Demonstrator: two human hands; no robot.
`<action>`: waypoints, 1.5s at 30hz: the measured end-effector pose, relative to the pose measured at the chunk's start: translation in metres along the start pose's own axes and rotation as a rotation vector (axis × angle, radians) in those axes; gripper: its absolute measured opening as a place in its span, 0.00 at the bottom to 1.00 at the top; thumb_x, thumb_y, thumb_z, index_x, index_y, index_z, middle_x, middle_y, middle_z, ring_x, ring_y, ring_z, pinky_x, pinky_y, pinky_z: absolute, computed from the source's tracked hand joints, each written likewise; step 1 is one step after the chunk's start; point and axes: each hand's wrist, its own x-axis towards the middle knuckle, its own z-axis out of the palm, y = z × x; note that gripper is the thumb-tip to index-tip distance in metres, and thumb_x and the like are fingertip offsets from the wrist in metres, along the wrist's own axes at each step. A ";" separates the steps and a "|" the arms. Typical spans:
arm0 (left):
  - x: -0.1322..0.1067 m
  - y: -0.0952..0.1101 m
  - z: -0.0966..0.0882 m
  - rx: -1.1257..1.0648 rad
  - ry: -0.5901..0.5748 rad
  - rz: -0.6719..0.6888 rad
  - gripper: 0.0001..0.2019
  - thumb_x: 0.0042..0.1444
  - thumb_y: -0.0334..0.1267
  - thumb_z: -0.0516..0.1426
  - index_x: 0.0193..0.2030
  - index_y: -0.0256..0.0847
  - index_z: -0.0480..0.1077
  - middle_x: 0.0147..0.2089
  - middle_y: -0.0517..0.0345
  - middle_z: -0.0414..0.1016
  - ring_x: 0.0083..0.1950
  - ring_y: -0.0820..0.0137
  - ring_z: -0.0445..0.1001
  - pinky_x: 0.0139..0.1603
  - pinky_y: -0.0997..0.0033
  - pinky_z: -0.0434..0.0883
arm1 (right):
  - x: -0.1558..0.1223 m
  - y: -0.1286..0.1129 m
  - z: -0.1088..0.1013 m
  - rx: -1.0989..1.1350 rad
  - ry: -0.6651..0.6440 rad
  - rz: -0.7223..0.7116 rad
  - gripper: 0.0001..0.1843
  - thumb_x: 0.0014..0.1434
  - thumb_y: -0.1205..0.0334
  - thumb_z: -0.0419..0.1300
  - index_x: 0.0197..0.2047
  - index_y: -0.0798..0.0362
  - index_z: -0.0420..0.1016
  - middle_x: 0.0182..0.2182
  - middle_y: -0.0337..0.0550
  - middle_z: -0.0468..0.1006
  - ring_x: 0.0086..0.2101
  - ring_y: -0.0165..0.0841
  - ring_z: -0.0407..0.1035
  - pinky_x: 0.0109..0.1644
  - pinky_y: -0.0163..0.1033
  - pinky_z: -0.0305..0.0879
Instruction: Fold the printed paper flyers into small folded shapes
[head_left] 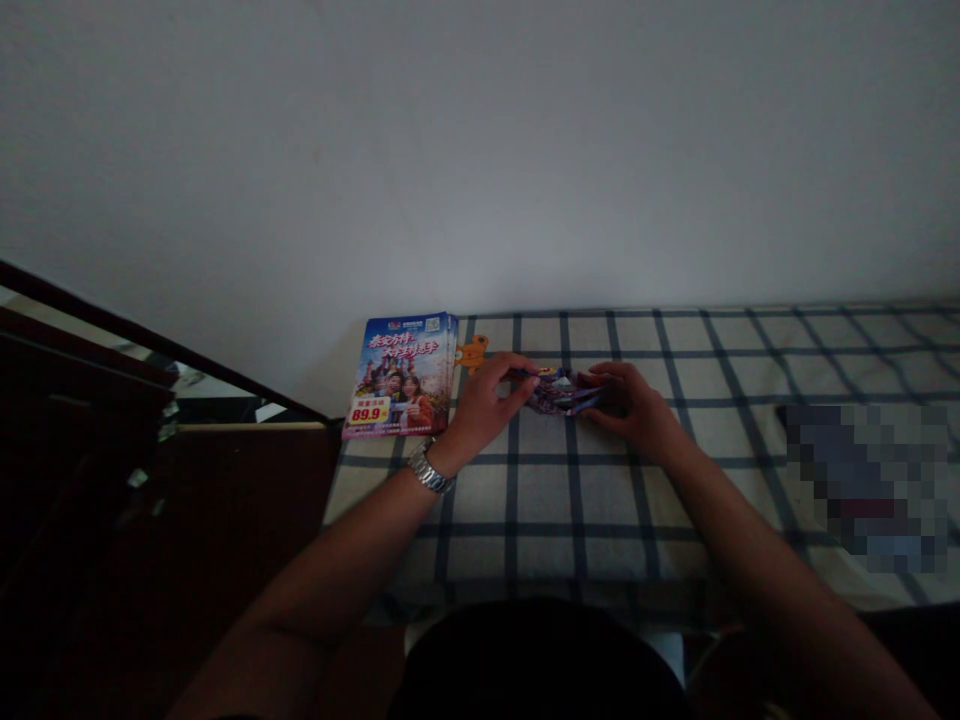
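A printed paper leaflet [559, 392], bent or folded so that several edges show, is held between my two hands just above the checked cloth. My left hand [499, 392], with a metal watch on its wrist, pinches the leaflet's left end between thumb and fingers. At the right end, the thumb and fingers of my right hand [634, 408] close around the paper, partly hiding it. Left of my left hand lies a stack of colourful flyers [401, 385] with a price label on the top sheet.
The checked cloth [540, 490] covers a long surface against the pale wall [525, 150]. An orange bear-shaped figure [472, 352] lies beside the flyers. A blurred-out item [862, 485] is at the right. Dark furniture [60, 430] stands at the left.
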 end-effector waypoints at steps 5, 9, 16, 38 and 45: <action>-0.001 -0.004 0.000 0.032 -0.026 -0.006 0.04 0.69 0.38 0.61 0.48 0.43 0.75 0.47 0.55 0.80 0.47 0.68 0.80 0.51 0.65 0.77 | 0.000 0.001 0.001 -0.073 0.046 -0.028 0.30 0.60 0.49 0.72 0.60 0.43 0.66 0.55 0.50 0.82 0.52 0.47 0.81 0.59 0.58 0.79; -0.002 -0.007 0.001 0.044 -0.037 -0.005 0.05 0.68 0.38 0.62 0.48 0.44 0.75 0.46 0.56 0.80 0.47 0.68 0.80 0.50 0.65 0.77 | 0.000 -0.001 0.001 -0.067 0.050 -0.049 0.27 0.60 0.49 0.72 0.58 0.44 0.68 0.54 0.48 0.83 0.52 0.46 0.81 0.59 0.56 0.80; -0.002 -0.008 0.001 -0.002 -0.061 -0.020 0.06 0.69 0.40 0.61 0.49 0.43 0.75 0.47 0.55 0.80 0.47 0.68 0.79 0.50 0.65 0.77 | 0.000 -0.003 0.001 -0.077 0.044 -0.061 0.25 0.61 0.52 0.71 0.58 0.45 0.69 0.53 0.48 0.83 0.52 0.46 0.81 0.58 0.55 0.80; -0.001 -0.004 -0.004 -0.004 -0.108 0.075 0.08 0.66 0.36 0.62 0.51 0.44 0.74 0.48 0.53 0.78 0.50 0.67 0.78 0.53 0.63 0.76 | 0.000 -0.007 -0.003 -0.150 0.073 -0.077 0.22 0.61 0.52 0.70 0.56 0.43 0.70 0.50 0.45 0.83 0.49 0.44 0.80 0.56 0.52 0.80; 0.000 0.005 -0.009 0.072 -0.143 0.155 0.07 0.66 0.34 0.61 0.50 0.44 0.73 0.48 0.54 0.78 0.51 0.65 0.77 0.55 0.60 0.75 | -0.001 -0.006 -0.007 -0.161 0.028 -0.117 0.27 0.60 0.50 0.71 0.59 0.43 0.70 0.52 0.47 0.82 0.51 0.46 0.79 0.57 0.54 0.79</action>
